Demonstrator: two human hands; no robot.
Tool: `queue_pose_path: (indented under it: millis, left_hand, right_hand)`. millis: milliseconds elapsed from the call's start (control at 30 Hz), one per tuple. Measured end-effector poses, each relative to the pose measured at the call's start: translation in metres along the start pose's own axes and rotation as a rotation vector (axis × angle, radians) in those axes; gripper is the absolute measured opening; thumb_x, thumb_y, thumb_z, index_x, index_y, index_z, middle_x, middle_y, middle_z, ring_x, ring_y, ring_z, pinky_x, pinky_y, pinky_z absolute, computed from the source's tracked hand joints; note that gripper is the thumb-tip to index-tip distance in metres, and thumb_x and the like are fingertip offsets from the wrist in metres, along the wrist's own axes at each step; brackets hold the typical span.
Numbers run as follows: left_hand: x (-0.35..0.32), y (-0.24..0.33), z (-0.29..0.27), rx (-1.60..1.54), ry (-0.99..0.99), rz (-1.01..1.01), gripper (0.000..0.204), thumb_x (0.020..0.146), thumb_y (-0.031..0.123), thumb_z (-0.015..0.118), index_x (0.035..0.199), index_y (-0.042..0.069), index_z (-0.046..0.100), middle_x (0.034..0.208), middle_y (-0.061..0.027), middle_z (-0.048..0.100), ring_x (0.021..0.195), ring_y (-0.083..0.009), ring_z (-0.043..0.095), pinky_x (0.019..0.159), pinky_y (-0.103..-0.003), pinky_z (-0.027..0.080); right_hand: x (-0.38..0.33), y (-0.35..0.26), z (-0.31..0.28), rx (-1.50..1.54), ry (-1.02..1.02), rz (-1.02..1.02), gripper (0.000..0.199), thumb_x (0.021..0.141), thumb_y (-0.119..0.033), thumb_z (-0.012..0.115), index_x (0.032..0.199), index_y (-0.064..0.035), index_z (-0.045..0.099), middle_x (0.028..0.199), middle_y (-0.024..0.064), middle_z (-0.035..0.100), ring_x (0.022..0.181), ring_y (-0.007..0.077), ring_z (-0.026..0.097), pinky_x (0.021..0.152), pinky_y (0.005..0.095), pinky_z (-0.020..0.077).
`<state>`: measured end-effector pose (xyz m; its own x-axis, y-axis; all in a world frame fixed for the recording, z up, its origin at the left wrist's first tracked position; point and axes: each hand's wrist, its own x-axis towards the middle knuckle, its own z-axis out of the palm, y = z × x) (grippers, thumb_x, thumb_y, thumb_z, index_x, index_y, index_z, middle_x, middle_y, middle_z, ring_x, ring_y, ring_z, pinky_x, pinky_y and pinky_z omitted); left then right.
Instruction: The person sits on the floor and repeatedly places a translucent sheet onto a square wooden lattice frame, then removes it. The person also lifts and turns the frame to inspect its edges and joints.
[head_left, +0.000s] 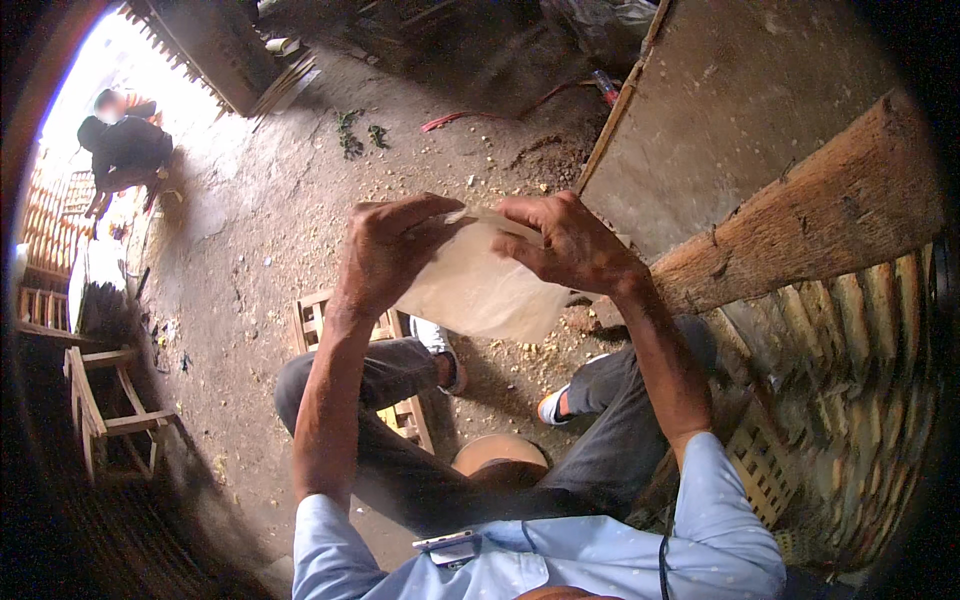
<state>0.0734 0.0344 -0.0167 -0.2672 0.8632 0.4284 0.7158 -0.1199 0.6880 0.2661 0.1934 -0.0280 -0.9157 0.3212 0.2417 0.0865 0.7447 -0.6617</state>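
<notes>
Head view: pale translucent sheet (pixel 478 285) pinched between both hands, left hand (pixel 385 250), right hand (pixel 570 240).

The dirt floor (pixel 260 230) carries scattered yellowish crumbs and chips. A low wooden pallet (pixel 320 320) lies flat under the person's legs. A wooden stool (pixel 105 410) stands at left. Green leaves (pixel 350 135) and a red strip (pixel 445 120) lie farther off.

rural workshop yard | dirt floor (pixel 260 230) | wooden stool (pixel 105 405) | log post (pixel 800 230)
</notes>
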Motion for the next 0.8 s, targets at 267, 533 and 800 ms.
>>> queue_pose_path:
  millis: [267,533,800]
  left_hand:
    - [0.007,-0.007,-0.052,0.396,0.251,-0.320,0.050,0.078,0.025,0.086,0.122,0.010,0.069,0.104,-0.0108,0.071,0.093,-0.0201,0.067,0.085,-0.038,0.054]
    - [0.007,-0.006,-0.001,0.316,-0.288,0.020,0.034,0.086,0.033,0.078,0.110,0.010,0.073,0.088,-0.0123,0.074,0.087,-0.0239,0.075,0.087,-0.042,0.059]
    - [-0.008,-0.026,-0.041,-0.256,-0.120,-0.389,0.047,0.098,0.046,0.065,0.099,0.000,0.076,0.077,-0.0083,0.075,0.068,-0.0135,0.070,0.064,-0.032,0.058]
  right_hand:
    - [-0.028,0.054,-0.039,0.219,-0.056,0.283,0.028,0.083,-0.014,0.074,0.108,-0.0018,0.072,0.083,0.0102,0.074,0.078,0.0155,0.069,0.073,0.0345,0.0544]
    - [0.004,0.009,-0.020,0.543,0.122,0.015,0.048,0.076,-0.013,0.081,0.120,-0.0016,0.068,0.108,0.0107,0.074,0.096,0.0184,0.070,0.088,0.0336,0.0556]
    - [-0.008,0.024,-0.012,0.503,0.036,0.255,0.023,0.095,-0.018,0.071,0.101,0.0040,0.071,0.083,0.0089,0.074,0.075,0.0148,0.071,0.071,0.0305,0.0591]
